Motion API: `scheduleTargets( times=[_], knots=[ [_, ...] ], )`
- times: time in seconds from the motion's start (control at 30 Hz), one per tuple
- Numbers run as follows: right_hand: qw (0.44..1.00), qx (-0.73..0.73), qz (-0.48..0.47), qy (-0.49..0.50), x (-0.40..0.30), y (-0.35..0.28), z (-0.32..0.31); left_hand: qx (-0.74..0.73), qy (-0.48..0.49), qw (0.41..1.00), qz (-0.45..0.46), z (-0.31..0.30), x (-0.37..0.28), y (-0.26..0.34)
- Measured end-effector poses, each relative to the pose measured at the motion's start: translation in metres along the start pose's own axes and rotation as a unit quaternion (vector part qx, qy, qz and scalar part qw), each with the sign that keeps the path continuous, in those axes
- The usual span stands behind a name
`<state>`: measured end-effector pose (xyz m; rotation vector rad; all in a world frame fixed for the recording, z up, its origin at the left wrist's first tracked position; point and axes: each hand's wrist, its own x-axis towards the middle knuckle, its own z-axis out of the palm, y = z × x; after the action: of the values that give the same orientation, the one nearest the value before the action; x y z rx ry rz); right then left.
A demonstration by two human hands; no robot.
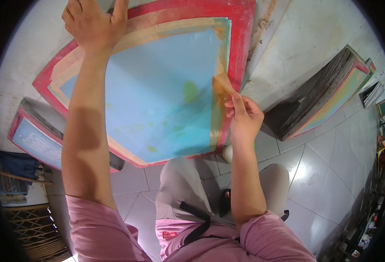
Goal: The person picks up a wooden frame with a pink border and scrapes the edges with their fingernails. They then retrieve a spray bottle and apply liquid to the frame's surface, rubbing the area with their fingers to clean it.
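Note:
A screen-printing frame (239,42) with red-painted rails leans upright against the wall before me. Its mesh (153,75) is light blue with green patches, and brown tape lines its inner border. At the top, my left hand (92,24) rests over the frame's upper rail, thumb apart from the fingers; the fingertips run out of view. Between thumb and fingers, my right hand (244,109) pinches the end of a strip of brown adhesive tape (223,83) at the right rail. That strip is lifted and folded there, while more tape still sticks along the mesh edge.
Another screen frame (37,134) leans at the left, and further frames (329,98) stand against the wall (297,46) at the right. A pale round object (227,154) sits on the tiled floor (323,170) by my knee. Woven rattan furniture (35,226) is at lower left.

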<state>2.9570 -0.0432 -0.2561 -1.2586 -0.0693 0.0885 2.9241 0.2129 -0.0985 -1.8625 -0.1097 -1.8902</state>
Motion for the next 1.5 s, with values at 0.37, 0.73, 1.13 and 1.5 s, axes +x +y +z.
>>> scheduleTargets(
  times=[0.37, 0.73, 1.13, 1.5],
  knots=[
    [0.999, -0.006, 0.035, 0.023, -0.028, 0.009, -0.033, 0.006, -0.019, 1.000, -0.004, -0.005, 0.001, 0.000],
    [0.885, -0.325, -0.333, -0.026, 0.011, -0.001, 0.013, 0.006, -0.030, 0.999, -0.024, -0.004, -0.001, 0.000],
    [0.788, -0.333, -0.504, -0.116, 0.024, 0.014, -0.011, 0.002, -0.025, 1.000, -0.013, -0.004, 0.001, 0.001],
    [0.774, -0.370, -0.479, -0.185, 0.009, 0.019, -0.040, 0.021, -0.026, 0.999, -0.010, -0.002, -0.001, -0.001]
  ],
)
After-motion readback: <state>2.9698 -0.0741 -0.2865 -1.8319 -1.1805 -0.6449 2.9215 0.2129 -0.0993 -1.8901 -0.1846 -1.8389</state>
